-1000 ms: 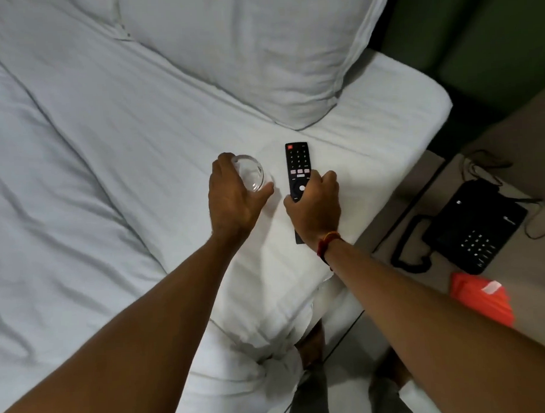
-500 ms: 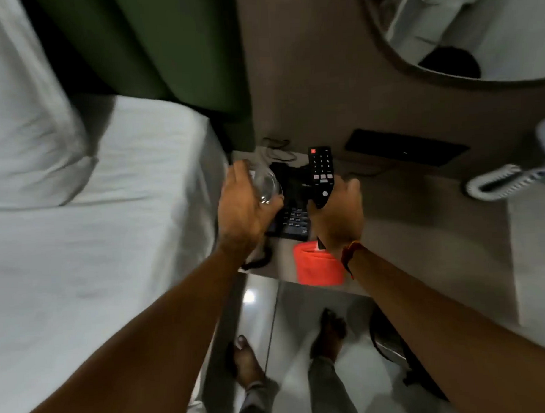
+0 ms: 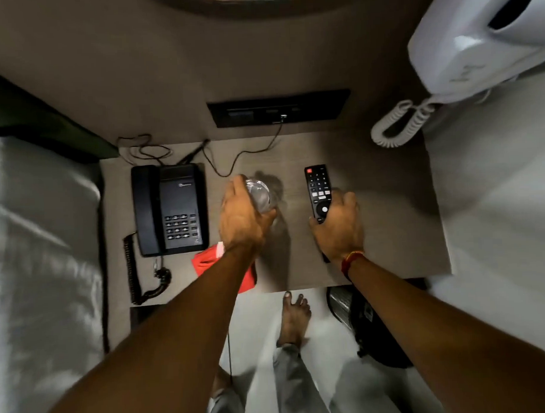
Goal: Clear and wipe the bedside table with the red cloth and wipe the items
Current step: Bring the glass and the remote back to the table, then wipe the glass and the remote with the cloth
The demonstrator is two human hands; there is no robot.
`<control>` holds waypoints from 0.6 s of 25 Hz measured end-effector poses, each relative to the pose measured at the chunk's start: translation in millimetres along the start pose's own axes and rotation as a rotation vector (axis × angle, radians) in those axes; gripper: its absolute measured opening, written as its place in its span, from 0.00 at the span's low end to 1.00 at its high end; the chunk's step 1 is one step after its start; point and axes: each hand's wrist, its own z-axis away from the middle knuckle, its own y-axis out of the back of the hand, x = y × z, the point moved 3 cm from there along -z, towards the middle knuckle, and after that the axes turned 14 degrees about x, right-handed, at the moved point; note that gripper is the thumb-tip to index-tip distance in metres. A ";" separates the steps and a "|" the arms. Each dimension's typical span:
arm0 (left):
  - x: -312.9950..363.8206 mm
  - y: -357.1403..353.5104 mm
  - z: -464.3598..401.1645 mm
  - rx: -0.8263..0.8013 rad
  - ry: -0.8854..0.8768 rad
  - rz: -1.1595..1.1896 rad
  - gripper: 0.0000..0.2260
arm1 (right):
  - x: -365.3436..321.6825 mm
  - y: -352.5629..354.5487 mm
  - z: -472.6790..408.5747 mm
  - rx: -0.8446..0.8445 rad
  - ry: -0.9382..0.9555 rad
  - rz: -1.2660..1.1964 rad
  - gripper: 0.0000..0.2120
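While the left hand is wrapping its grip around the glass over the counter, the right hand is pinching the remote, pointing away; the red cloth is lying just under the left wrist, nearer that hand.

Dim overhead light; hand shadows on table; motion blur lower frame; wide-angle bending at edges.

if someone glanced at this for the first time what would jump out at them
Two bare arms reach in over the bedside table: the left hand grips a clear glass at the middle, and the right hand holds a black remote just right of it. A black telephone sits at the table's left, with a red cloth at the front edge, partly under the left forearm.
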 end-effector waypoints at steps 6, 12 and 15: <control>1.3 -37.5 -20.2 -0.015 0.048 -0.024 0.38 | 13.5 -24.7 -30.8 -0.023 -0.001 -0.017 0.29; -2.7 -40.3 -26.5 -0.009 -0.014 -0.049 0.39 | 16.4 -39.1 -38.3 -0.004 0.038 -0.013 0.29; -6.0 -39.9 -25.9 -0.035 -0.033 -0.015 0.42 | 15.0 -43.4 -33.7 -0.007 0.009 0.027 0.32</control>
